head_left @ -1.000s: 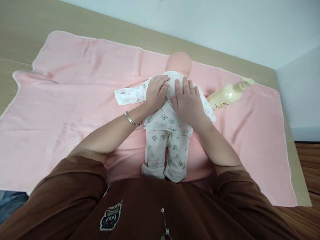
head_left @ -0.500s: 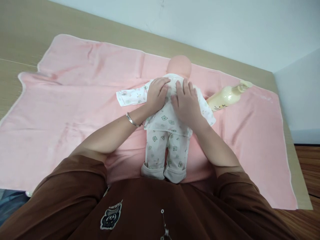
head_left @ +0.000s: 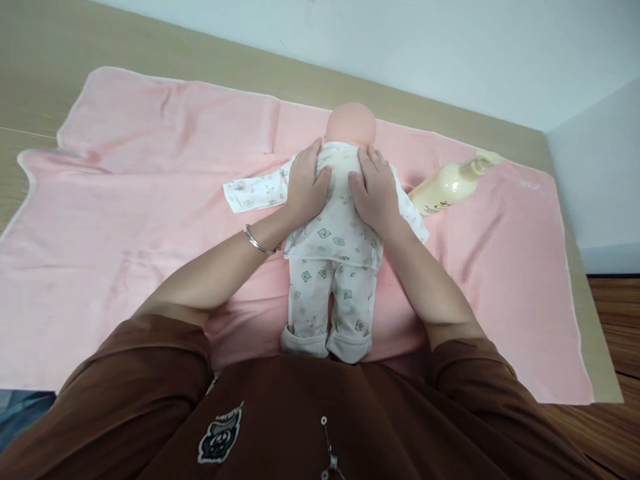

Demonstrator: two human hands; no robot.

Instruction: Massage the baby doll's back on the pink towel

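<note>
Both hands have shifted on the doll's back since the earlier frame: the right hand (head_left: pixel 377 197) has slid outward from the middle toward the shoulder, and the fingers of the left hand (head_left: pixel 306 190) now point more toward the head, leaving a wider strip of shirt (head_left: pixel 334 230) showing between them. Both hands lie open and palm down, thumbs spread, gripping nothing. The doll (head_left: pixel 351 123) is stretched out on a pink cloth (head_left: pixel 150 233), the back of its head uppermost and its patterned trousers (head_left: pixel 310 297) toward the person.

The cloth is creased, pale at its hem, and covers most of a light wood-coloured bench (head_left: pixel 280 79). Bare bench shows as a band along the far side, a wider patch at the far left with a thin seam, and a narrow strip down the right. A pale wall (head_left: pixel 425 53) rises behind the far edge and meets a second wall (head_left: pixel 600 173) at a corner on the right; beneath that is a reddish-brown wood floor (head_left: pixel 620 327). A cream pump bottle (head_left: pixel 447 185) is just beside the doll's right-hand sleeve; whether it stands or lies is unclear.
</note>
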